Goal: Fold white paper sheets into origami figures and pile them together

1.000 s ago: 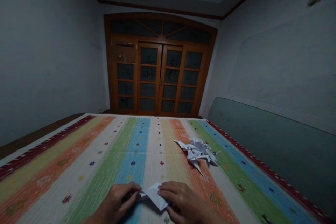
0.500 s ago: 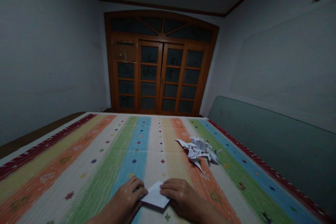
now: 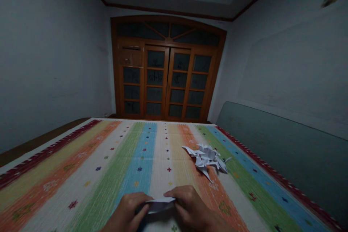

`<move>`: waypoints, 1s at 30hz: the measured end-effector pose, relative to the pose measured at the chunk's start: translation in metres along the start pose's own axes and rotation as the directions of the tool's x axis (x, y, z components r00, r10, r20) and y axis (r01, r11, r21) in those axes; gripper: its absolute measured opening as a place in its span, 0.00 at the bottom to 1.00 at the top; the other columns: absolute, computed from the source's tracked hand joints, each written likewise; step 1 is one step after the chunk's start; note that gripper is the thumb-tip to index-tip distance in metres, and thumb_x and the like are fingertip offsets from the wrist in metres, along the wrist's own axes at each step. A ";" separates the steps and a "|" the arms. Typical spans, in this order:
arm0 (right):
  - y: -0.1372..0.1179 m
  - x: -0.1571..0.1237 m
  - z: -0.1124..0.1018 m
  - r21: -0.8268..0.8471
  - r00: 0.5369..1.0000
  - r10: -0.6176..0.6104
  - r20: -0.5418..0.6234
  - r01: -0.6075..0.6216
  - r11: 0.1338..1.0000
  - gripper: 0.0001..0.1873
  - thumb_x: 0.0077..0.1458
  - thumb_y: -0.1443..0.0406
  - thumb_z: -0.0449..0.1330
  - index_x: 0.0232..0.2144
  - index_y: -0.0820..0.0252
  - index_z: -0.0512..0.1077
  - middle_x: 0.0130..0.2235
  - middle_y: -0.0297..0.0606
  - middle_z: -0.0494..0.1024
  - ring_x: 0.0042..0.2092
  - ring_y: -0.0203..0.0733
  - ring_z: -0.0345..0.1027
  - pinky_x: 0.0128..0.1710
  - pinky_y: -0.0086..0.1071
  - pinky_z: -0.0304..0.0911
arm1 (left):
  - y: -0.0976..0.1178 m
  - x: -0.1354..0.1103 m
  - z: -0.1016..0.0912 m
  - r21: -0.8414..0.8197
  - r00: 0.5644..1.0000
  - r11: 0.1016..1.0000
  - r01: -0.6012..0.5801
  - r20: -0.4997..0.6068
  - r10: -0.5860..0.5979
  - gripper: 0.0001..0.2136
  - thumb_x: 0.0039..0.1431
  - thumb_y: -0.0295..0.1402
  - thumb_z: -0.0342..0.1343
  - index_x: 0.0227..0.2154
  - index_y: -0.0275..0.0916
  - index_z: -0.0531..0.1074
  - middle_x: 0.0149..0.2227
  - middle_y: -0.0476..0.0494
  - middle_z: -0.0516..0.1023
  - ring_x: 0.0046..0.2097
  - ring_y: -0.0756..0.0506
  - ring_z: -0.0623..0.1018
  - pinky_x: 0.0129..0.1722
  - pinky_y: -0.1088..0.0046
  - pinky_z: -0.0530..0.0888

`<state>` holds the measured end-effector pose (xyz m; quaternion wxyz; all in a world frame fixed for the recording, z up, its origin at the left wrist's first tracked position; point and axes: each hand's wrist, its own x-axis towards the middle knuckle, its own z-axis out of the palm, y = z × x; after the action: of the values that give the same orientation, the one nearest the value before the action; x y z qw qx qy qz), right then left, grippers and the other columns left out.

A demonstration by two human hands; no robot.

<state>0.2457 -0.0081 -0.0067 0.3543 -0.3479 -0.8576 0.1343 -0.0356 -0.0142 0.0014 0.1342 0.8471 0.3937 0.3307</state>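
Observation:
A folded piece of white paper (image 3: 161, 206) is held between my two hands at the near edge of the view, tilted so that its near face is in shadow. My left hand (image 3: 132, 208) pinches its left end between thumb and fingers. At the right end, my right hand (image 3: 187, 204) grips the paper, with the index finger along the top corner. Beyond my right hand, several folded white paper figures (image 3: 208, 158) with pointed tips lie in a loose heap on the striped tablecloth (image 3: 114, 174).
The tablecloth covers a long table reaching toward wooden doors (image 3: 168, 79) with glass panes. A pale green panel (image 3: 272, 141) stands along the table's right side. Walls rise on the left and right.
The folded paper has gone from lying nearly flat to being tilted up between my hands. My fingers have shifted to its two ends, and the view has tipped slightly upward.

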 end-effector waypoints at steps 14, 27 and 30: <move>-0.020 0.032 -0.010 0.075 0.855 0.488 0.174 -0.505 0.860 0.24 0.50 0.73 0.63 0.50 0.58 0.79 0.48 0.47 0.81 0.50 0.53 0.76 0.54 0.44 0.69 | 0.013 0.018 -0.009 -0.001 0.952 0.955 0.296 0.084 -0.295 0.14 0.61 0.44 0.60 0.25 0.41 0.76 0.30 0.47 0.79 0.38 0.41 0.77 0.48 0.62 0.70; -0.016 0.020 0.003 -0.089 0.983 0.162 0.081 -0.155 0.984 0.25 0.57 0.75 0.59 0.55 0.57 0.71 0.51 0.46 0.75 0.52 0.49 0.70 0.55 0.42 0.67 | -0.001 0.013 -0.001 0.315 0.998 0.947 -0.059 0.016 0.057 0.09 0.61 0.33 0.64 0.44 0.42 0.76 0.45 0.40 0.79 0.47 0.36 0.76 0.47 0.58 0.76; -0.015 0.018 0.007 -0.147 0.994 0.064 0.090 -0.050 0.988 0.20 0.58 0.77 0.57 0.49 0.58 0.74 0.47 0.46 0.75 0.48 0.48 0.70 0.48 0.38 0.69 | -0.002 0.014 -0.003 0.293 0.940 0.893 -0.342 0.094 0.329 0.09 0.68 0.26 0.55 0.47 0.43 0.75 0.49 0.42 0.82 0.52 0.38 0.78 0.50 0.60 0.77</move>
<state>0.2239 -0.0063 0.0049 0.2829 -0.3903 -0.8706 0.0980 -0.0324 -0.0027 0.0090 -0.0491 0.9194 0.2852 0.2664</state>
